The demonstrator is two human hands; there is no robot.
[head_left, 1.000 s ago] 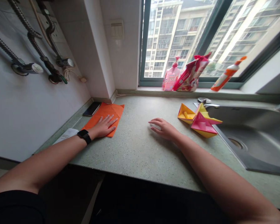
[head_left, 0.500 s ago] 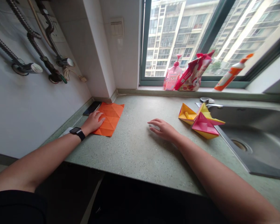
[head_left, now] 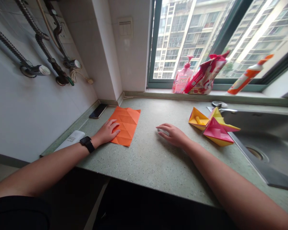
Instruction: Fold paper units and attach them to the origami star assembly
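Flat on the counter lies an orange sheet of paper (head_left: pixel 127 124), marked with crossing crease lines. My left hand (head_left: pixel 109 130) rests on its left part, fingers stretched out and slightly apart; a black watch (head_left: pixel 86 143) is on that wrist. My right hand (head_left: pixel 171 134) lies on the bare counter to the right of the sheet, holding nothing, its fingers loosely extended. Folded paper boats in yellow (head_left: pixel 198 118) and pink (head_left: pixel 217 130) stand further right, close together beside the sink.
A phone (head_left: pixel 98 111) and a white flat object (head_left: pixel 72 139) lie along the left wall. The steel sink (head_left: pixel 276 140) is at the right. A pink pump bottle (head_left: pixel 183 76), a red bag (head_left: pixel 207 75) and an orange-white bottle (head_left: pixel 248 76) stand on the sill.
My left hand has drawn the orange sheet right and slightly toward me, away from the phone, which now shows fully. My right hand keeps its place on the counter; the view has shifted slightly.
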